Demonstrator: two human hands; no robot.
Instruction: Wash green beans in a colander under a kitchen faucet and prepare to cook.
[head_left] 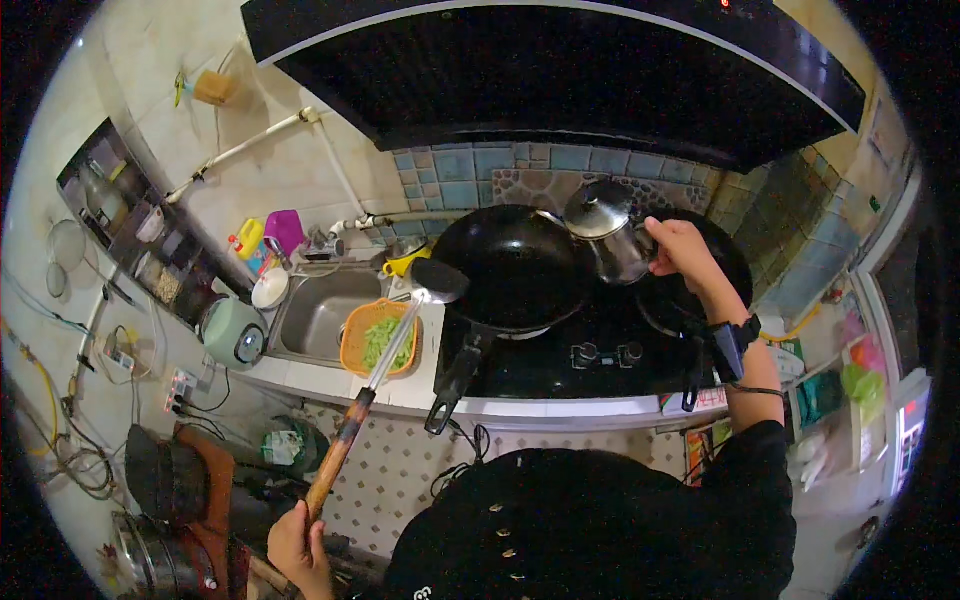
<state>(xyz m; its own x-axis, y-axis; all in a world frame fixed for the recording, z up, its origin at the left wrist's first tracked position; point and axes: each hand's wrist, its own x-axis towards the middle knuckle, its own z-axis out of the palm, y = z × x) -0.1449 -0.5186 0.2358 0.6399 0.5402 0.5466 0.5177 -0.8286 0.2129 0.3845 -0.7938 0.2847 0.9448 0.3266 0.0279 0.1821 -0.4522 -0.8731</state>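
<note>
My left hand [299, 550] is wrapped round the wooden handle of a long wok spatula [398, 340]. Its metal shaft runs up to a dark rounded head beside the left rim of the black wok [515, 265]. With its fingers closed, my right hand [683, 250] grips a lidded stainless steel pot [620, 255] by its side. That pot is held up off the stove, tilted, next to the wok's right rim. The wok sits on the left burner and looks dark inside, with its handle toward me. Behind my right wrist is a second black pan [725, 255].
Cut green vegetables [385, 343] lie in an orange basket [352, 335] on the counter, beside a steel sink [330, 312]. A pale green rice cooker [233, 333] stands left of the sink. The range hood [560, 80] hangs low above the black stove [540, 370].
</note>
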